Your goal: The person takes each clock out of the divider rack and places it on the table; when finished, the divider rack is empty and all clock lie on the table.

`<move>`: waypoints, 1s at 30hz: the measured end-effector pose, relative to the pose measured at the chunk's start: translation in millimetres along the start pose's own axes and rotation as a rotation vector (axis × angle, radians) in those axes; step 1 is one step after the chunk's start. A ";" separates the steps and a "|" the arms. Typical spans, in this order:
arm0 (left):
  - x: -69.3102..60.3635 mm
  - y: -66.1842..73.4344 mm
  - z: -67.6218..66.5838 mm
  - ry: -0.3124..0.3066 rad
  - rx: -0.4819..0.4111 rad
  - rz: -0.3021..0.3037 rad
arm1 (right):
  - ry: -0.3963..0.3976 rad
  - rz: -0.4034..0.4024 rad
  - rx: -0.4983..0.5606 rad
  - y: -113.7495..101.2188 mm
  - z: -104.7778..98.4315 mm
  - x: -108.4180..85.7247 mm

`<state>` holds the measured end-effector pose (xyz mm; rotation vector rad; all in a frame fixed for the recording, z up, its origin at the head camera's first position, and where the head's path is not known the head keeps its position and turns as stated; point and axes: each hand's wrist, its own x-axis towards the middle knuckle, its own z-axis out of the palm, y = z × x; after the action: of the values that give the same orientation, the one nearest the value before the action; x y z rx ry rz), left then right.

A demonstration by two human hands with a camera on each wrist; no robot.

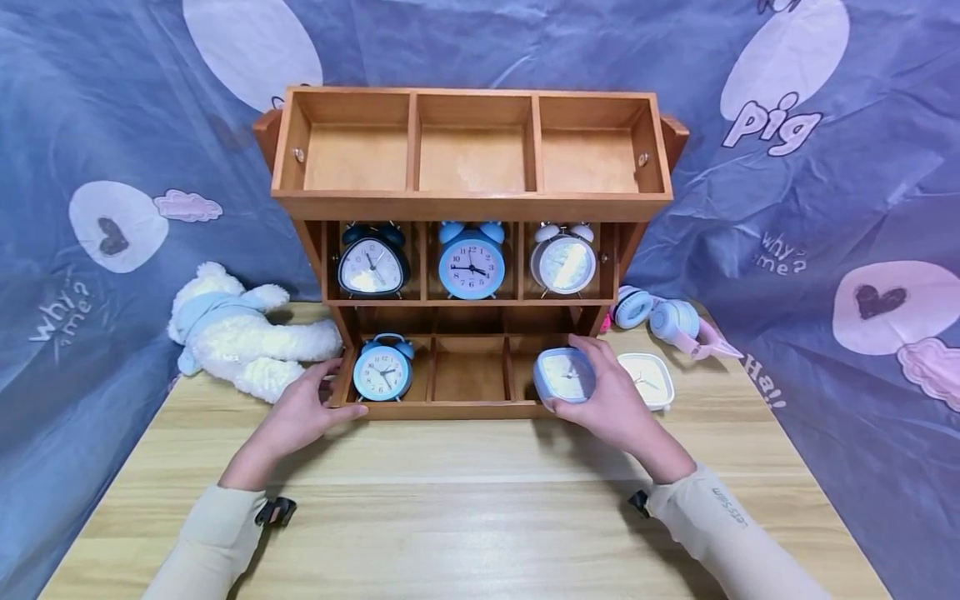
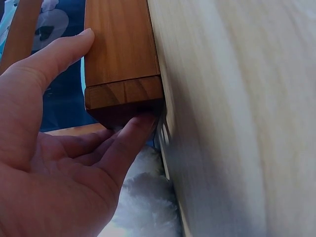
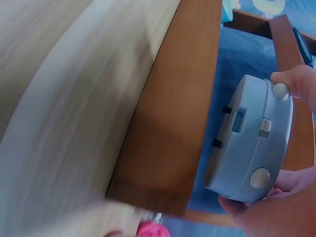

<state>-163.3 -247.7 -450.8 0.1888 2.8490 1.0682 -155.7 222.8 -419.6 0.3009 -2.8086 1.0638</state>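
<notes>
My right hand [image 1: 611,398] grips a blue square clock [image 1: 566,375] at the right compartment of the wooden shelf's bottom row [image 1: 450,411]. In the right wrist view the clock [image 3: 252,138] is seen from its underside, pinched between thumb and fingers, with the shelf's front board [image 3: 168,98] beside it. My left hand [image 1: 300,417] holds the bottom row's left front corner; in the left wrist view its thumb lies on the board [image 2: 121,44] and its fingers are round the end. A round blue alarm clock [image 1: 382,372] stands in the bottom left compartment.
Three clocks, black [image 1: 372,267], blue [image 1: 472,265] and white [image 1: 563,263], stand in the middle row. A white square clock [image 1: 647,381] lies on the table right of the shelf, near headphones [image 1: 675,321]. A white plush toy [image 1: 240,333] lies at the left.
</notes>
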 end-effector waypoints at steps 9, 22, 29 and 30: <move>1.0 -1.3 0.3 -0.007 0.001 -0.010 | 0.060 0.000 -0.024 22.9 -29.3 -8.6; 2.4 -0.2 -0.5 -0.013 -0.005 -0.015 | 0.158 0.007 -0.067 63.2 -72.0 -25.3; 1.4 0.2 -0.6 -0.017 -0.005 -0.023 | 0.184 -0.041 -0.090 91.8 -97.3 -36.1; 1.2 0.2 -0.4 -0.015 -0.002 -0.023 | 0.184 -0.046 -0.093 95.9 -100.3 -37.3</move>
<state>-164.6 -247.6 -450.4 0.1624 2.8292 1.0608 -136.8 365.1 -413.3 0.2440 -2.6637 0.8993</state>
